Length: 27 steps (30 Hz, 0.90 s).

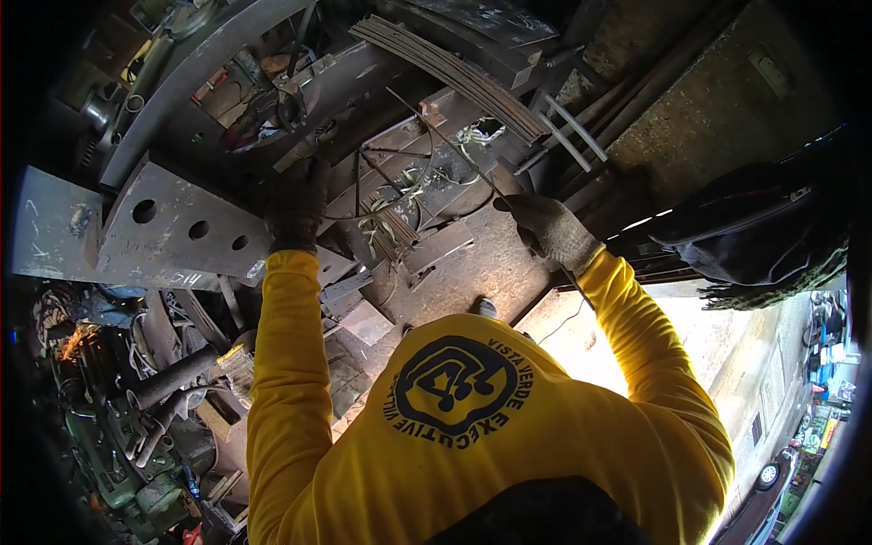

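My right hand (552, 231), in a grey knit work glove, is closed around a long thin metal rod (460, 153). The rod slants from the far middle of the view through the hand and back along my forearm. My left hand (298, 204), in a darker glove, lies in shadow beside the grey steel plate with round holes (173, 218). Its fingers are too dark to make out. Between the hands, a curved thin metal wire or rod frame (393, 153) stands over a cluttered steel surface. A bundle of short thin rods (391, 232) lies near it, among pale strips.
Long flat metal bars (450, 74) lie stacked at the far middle. A large curved steel piece (195, 77) arches at the far left. Green machinery (118, 454) stands at lower left, with orange sparks above it. A black bag (745, 222) hangs at right.
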### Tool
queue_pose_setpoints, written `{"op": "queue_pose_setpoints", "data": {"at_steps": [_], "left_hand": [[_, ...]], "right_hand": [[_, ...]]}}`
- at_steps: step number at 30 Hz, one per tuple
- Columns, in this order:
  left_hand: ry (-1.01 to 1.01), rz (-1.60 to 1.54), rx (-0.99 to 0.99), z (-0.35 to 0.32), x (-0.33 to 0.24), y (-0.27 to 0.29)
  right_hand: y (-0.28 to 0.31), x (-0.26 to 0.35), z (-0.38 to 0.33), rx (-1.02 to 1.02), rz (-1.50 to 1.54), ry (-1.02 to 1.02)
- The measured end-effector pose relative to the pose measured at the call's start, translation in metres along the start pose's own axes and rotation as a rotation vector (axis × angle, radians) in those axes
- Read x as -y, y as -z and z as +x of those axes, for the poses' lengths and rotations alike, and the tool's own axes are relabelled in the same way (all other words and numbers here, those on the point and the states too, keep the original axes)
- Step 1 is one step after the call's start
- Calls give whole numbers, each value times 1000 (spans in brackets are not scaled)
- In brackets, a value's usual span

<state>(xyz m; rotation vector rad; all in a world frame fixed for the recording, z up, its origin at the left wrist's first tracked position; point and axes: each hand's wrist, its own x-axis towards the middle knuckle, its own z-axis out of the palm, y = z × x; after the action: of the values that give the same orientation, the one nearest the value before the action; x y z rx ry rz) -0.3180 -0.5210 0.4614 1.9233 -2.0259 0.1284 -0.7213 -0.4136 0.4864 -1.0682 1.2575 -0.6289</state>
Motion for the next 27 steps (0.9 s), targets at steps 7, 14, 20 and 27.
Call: {"op": "queue_pose_setpoints", "data": {"at_steps": [7,14,20,27], "left_hand": [[11,-104,-27,-1,5,1],[130,-222,13,-3,-15,20],[147,-200,64,-1,-17,25],[138,-182,35,-2,-16,23]], "right_hand": [[-6,13,-1,-40,-34,-40],[-6,12,-4,-59,-35,-60],[-3,4,-1,-56,10,-55],[-3,4,-2,-31,4,-30]]}}
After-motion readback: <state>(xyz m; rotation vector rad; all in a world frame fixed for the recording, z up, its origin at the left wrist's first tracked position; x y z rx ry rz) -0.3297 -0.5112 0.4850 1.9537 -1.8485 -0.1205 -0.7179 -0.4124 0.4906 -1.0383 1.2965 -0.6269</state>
